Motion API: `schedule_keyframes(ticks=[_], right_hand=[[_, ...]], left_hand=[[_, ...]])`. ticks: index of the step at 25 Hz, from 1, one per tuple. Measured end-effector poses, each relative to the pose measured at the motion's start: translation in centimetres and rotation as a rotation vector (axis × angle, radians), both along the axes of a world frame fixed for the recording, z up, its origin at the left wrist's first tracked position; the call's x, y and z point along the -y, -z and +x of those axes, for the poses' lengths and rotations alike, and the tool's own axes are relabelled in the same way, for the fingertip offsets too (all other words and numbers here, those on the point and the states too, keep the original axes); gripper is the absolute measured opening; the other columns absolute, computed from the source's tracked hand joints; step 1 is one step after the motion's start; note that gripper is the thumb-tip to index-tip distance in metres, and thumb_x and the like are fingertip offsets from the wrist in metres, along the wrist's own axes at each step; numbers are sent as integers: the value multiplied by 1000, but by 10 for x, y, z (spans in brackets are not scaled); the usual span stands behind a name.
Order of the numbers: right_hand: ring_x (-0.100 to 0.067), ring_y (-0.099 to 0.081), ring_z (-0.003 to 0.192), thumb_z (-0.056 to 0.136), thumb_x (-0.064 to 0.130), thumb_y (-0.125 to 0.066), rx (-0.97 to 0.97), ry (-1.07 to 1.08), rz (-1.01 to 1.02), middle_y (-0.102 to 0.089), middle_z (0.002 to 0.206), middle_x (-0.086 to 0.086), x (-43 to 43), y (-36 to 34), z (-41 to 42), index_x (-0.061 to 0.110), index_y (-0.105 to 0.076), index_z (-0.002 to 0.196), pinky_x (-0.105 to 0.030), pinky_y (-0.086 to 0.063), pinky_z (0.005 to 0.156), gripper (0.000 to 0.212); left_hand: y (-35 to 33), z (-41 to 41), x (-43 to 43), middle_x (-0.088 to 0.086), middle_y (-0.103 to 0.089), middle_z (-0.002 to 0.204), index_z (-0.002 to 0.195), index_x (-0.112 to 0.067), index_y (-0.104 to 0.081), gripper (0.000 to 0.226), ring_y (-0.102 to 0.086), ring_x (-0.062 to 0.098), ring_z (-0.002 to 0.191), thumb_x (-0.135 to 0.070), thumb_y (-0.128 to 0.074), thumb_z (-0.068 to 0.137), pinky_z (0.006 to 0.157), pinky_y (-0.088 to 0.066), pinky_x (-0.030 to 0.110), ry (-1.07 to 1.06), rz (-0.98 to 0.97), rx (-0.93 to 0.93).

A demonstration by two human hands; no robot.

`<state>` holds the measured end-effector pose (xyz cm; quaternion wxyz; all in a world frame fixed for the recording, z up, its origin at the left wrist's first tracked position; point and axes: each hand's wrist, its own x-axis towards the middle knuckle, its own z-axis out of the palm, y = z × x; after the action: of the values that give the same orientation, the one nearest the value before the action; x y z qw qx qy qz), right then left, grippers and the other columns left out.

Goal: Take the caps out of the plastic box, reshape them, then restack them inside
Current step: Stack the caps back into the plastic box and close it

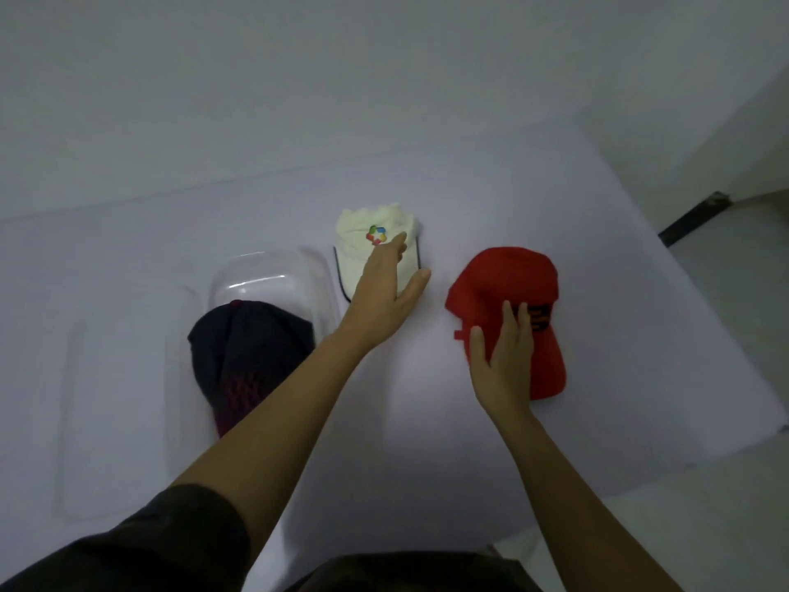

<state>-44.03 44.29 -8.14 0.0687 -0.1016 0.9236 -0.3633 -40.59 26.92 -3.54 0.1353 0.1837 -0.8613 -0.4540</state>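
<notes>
From my head camera, I look down on a table (427,442) covered in smooth, pale lilac-white sheeting, matte and unwrinkled, with its far edge pushed against a plain grey-white wall (299,79). Off the right edge the floor (726,292) is pale, with a dark strip where it meets the wall.

The plastic box (273,275) sits left of centre, clear and glossy, with rounded corners that catch the light. The dark cap (247,352) lies in it, soft navy-black fabric with a dull red stitched pattern on the brim, which hangs out over the near rim. Further left lies a faint, flat, transparent lid (115,399).

The cream cap (375,245) rests on the table just right of the box, its crown crumpled into soft folds, with a small multicoloured emblem and a dark-edged brim. My left hand (384,288) reaches over its brim, fingers straight and together, thumb spread apart, gripping nothing.

The red cap (512,318) lies on the table to the right, apart from the cream one, in smooth cloth with dark lettering. My right hand (508,348) rests flat on it, fingers loosely apart, not clamped.
</notes>
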Motion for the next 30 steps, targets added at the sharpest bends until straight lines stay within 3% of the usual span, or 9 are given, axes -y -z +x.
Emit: schedule_keyframes(ticks=[4, 7, 10, 12, 15, 22, 24, 27, 30], right_hand=[[-32, -13, 143, 83, 52, -49, 87, 38, 12, -10, 156, -18, -56, 9, -43, 10, -15, 147, -48, -18, 115, 85], [-31, -20, 142, 65, 63, -71, 285, -8, 12, -17, 155, -14, -82, 26, -66, 15, -12, 147, -52, -23, 114, 112], [-27, -42, 130, 48, 80, -68, 334, -78, 72, -42, 143, -6, -100, 57, -77, 20, -23, 142, -53, -38, 104, 120], [-24, -43, 129, 50, 82, -64, 293, -111, 108, -44, 141, -3, -104, 64, -78, 21, -28, 141, -50, -37, 104, 116], [-22, -35, 133, 49, 78, -64, 238, -125, 44, -40, 144, -2, -99, 47, -70, 22, -26, 143, -49, -32, 109, 116], [-17, -33, 127, 56, 56, -77, 210, -168, -163, -35, 137, -4, -62, 4, -40, 28, -24, 144, -42, -36, 105, 107], [-17, -32, 128, 62, 47, -80, 189, -215, -201, -32, 137, -3, -34, -11, -25, 27, -23, 145, -40, -35, 105, 103], [-19, -27, 133, 63, 52, -77, 191, -326, -269, -25, 144, 0, 20, -36, 5, 33, -17, 146, -40, -34, 104, 104], [-20, -13, 142, 60, 58, -77, 206, -428, -318, -4, 155, 4, 74, -50, 33, 36, 0, 146, -45, -27, 109, 117]], left_hand=[[15, -54, -40, 4, -39, 146, 144, -14, -26, 72, -43, 17, 127, -42, -59, 87, 96, -38, 28, -62, 382, 212], [24, -81, -60, -1, -34, 148, 145, -24, -21, 79, -40, 21, 131, -51, -61, 82, 89, -42, 36, -100, 654, 350], [26, -99, -77, 2, -50, 132, 136, -23, -35, 71, -58, 15, 104, -45, -69, 78, 67, -50, 26, -68, 752, 395], [25, -106, -80, 4, -63, 119, 123, -18, -52, 52, -63, 9, 88, -34, -73, 78, 53, -52, 19, -19, 795, 401], [18, -107, -74, 4, -71, 101, 117, -11, -63, 43, -68, 13, 82, -31, -71, 80, 49, -54, 23, 22, 867, 455], [-37, -71, -36, -1, -73, 73, 97, -13, -68, 22, -69, 9, 59, -32, -64, 86, 44, -50, 21, 70, 780, 411], [-64, -49, -7, 3, -73, 80, 103, -9, -68, 27, -70, 12, 64, -29, -65, 86, 49, -54, 23, 38, 733, 348], [-102, -6, 46, 5, -74, 87, 101, -16, -70, 23, -71, 21, 79, -31, -65, 84, 67, -60, 38, -3, 622, 275], [-132, 37, 96, 15, -72, 100, 97, -19, -72, 24, -66, 39, 96, -37, -66, 82, 85, -48, 60, -54, 513, 250]])
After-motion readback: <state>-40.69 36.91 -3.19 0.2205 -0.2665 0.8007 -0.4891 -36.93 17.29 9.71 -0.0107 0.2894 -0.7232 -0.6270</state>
